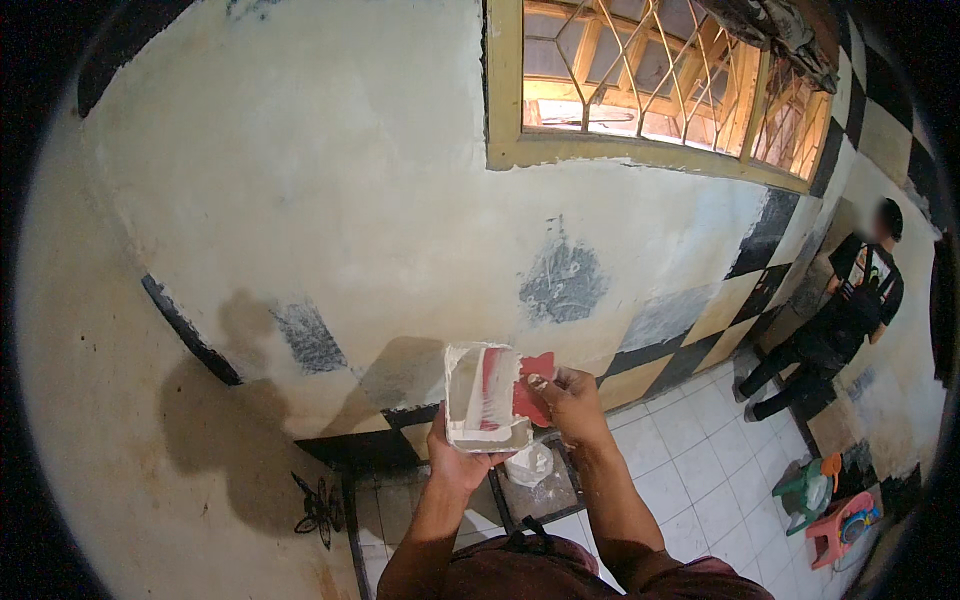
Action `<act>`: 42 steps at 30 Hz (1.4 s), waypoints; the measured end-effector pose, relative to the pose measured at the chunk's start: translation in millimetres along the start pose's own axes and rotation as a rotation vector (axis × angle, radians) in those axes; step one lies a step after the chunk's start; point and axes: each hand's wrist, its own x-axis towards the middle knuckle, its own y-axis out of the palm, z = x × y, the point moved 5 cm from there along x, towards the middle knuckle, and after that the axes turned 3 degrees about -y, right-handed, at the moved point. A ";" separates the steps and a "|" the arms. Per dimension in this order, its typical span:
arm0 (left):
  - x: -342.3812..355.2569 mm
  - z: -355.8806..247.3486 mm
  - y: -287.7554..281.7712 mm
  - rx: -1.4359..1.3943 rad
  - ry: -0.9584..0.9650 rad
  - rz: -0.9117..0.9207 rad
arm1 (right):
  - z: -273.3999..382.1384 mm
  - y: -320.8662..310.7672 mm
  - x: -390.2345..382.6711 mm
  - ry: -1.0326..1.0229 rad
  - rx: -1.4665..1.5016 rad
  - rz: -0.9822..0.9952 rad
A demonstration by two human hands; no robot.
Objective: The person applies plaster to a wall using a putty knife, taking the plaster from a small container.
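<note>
My left hand (460, 467) supports a white rectangular tub (456, 388) from below, its fingers wrapped round the near side. The tub's rim and inner walls are smeared with pale filler paste. Between thumb and fingers, my right hand (577, 408) grips a red flat scraper (536, 402) at the tub's right side. Part of the scraper's red blade seems to lie in the tub, coated with white paste. White smears show on the right fingers. Ahead of both hands is a cream wall (390, 200) with dark patches partly covered in white.
A wooden window frame (640, 160) with a metal grille sits high in the wall. Below my hands, a white bag or bowl (530, 465) rests on a small dark-framed table (560, 492). Another person (860, 290) stands at the right wall. Green (800, 495) and pink stools (838, 530) stand on the tiled floor.
</note>
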 end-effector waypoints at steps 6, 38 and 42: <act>8.7 8.4 9.3 -0.087 0.009 0.054 | -4.1 -23.0 -0.6 -0.011 0.037 -0.057; -35.2 51.0 -10.8 -0.127 -0.113 0.002 | 20.6 12.3 -51.0 0.016 -0.203 0.081; -43.5 39.6 -7.1 -0.132 -0.100 0.061 | 2.3 12.1 -53.8 0.022 -0.159 0.018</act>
